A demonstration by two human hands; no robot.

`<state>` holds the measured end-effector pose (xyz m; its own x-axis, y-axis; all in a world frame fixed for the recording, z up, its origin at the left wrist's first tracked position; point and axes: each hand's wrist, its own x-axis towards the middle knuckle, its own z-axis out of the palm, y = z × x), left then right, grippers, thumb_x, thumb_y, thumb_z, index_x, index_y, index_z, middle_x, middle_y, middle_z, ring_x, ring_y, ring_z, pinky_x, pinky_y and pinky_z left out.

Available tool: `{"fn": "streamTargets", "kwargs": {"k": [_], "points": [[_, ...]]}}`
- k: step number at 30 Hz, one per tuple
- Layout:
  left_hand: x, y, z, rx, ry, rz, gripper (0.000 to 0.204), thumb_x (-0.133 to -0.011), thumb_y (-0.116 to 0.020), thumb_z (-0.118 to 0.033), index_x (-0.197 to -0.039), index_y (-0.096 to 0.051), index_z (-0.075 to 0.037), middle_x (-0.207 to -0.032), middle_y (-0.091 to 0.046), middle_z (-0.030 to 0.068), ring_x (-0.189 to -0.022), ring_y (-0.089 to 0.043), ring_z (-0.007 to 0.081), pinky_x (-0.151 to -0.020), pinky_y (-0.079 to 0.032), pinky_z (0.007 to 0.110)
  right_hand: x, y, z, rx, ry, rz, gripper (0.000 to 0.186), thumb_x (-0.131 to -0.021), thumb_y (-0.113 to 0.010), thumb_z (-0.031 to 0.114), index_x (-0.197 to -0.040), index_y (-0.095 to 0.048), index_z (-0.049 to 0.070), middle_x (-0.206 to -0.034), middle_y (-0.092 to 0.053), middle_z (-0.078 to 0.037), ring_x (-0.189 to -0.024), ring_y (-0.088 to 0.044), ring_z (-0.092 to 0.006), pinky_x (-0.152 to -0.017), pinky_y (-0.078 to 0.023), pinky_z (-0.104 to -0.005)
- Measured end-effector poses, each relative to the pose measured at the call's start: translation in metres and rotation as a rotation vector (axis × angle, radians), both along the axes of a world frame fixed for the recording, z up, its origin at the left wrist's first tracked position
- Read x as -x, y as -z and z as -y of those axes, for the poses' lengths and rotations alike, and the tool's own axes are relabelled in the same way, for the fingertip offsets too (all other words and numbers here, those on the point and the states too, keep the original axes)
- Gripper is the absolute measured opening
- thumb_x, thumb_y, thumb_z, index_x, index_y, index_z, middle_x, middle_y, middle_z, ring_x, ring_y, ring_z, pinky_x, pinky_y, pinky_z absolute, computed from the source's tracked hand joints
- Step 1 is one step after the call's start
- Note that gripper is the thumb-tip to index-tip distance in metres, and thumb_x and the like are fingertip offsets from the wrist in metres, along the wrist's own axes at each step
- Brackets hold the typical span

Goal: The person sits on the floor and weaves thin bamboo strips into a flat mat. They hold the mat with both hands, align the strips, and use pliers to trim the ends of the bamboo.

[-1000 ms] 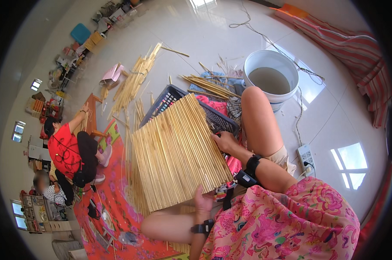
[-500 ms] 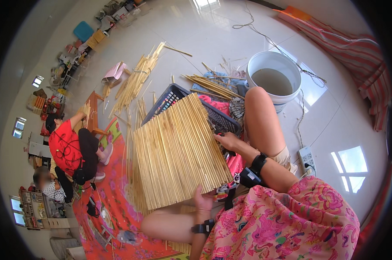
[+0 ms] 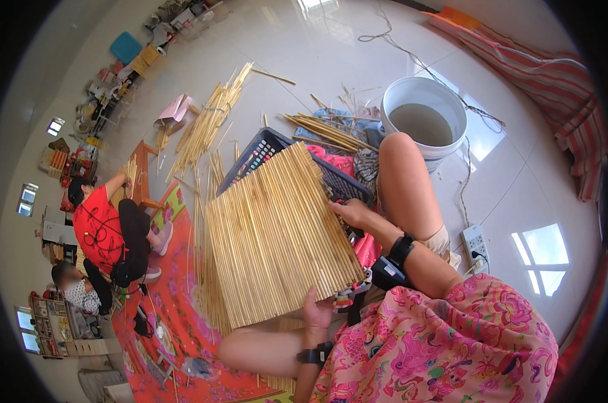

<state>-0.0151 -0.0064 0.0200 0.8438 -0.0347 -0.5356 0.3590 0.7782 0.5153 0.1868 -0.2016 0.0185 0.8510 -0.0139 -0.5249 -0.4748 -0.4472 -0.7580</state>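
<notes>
A flat mat of straw-coloured reed sticks (image 3: 277, 235), set side by side, lies tilted in front of me over a dark plastic basket (image 3: 249, 161). My left hand (image 3: 316, 313) grips its near edge, thumb on top and the other fingers hidden underneath. Beside the mat's right edge is my right hand (image 3: 351, 212), its fingers curled around a small dark and red object that I cannot make out. Pink cloth (image 3: 332, 160) shows in the basket behind the mat.
A white bucket (image 3: 388, 107) of murky water stands by my right knee. Loose sticks (image 3: 327, 133) and a tied bundle (image 3: 213, 121) lie on the tiles. A power strip (image 3: 475, 243) sits at right. Someone in red (image 3: 100, 225) works on the left, another person (image 3: 81, 292) nearby.
The reed mat has shifted very slightly, its near edge a little lower. My right hand has moved up a touch along its edge; my left hand keeps its hold.
</notes>
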Motion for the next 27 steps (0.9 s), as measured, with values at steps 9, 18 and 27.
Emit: {"fn": "streamTargets", "kwargs": {"k": [9, 18, 27], "points": [[-0.001, 0.002, -0.001, -0.025, 0.017, -0.031, 0.037, -0.085, -0.053, -0.024, -0.116, -0.049, -0.005, -0.107, -0.06, 0.0092, -0.094, -0.06, 0.0245, -0.077, -0.052, 0.037, 0.002, -0.007, 0.002, 0.088, -0.026, 0.019, 0.075, -0.075, -0.053, 0.059, -0.084, -0.061, -0.015, -0.089, -0.061, -0.028, -0.086, -0.06, -0.0346, -0.075, -0.044, -0.0393], [0.001, 0.016, -0.013, 0.031, 0.112, -0.06, 0.034, -0.085, -0.053, -0.024, -0.115, -0.051, -0.006, -0.102, -0.062, 0.0079, -0.085, -0.063, 0.0232, -0.065, -0.054, 0.033, 0.002, -0.006, 0.001, 0.111, -0.005, 0.022, 0.069, -0.076, -0.053, 0.056, -0.084, -0.062, -0.012, -0.087, -0.062, -0.027, -0.085, -0.061, -0.0343, -0.074, -0.044, -0.0394], [0.0, 0.016, -0.012, 0.013, 0.099, -0.044, 0.035, -0.085, -0.055, -0.023, -0.115, -0.05, -0.007, -0.103, -0.062, 0.0077, -0.085, -0.063, 0.0236, -0.064, -0.054, 0.032, 0.004, -0.003, -0.003, 0.08, 0.035, 0.118, 0.063, -0.077, -0.053, 0.055, -0.078, -0.063, -0.007, -0.073, -0.061, -0.022, -0.071, -0.061, -0.0312, -0.067, -0.044, -0.0401]]}}
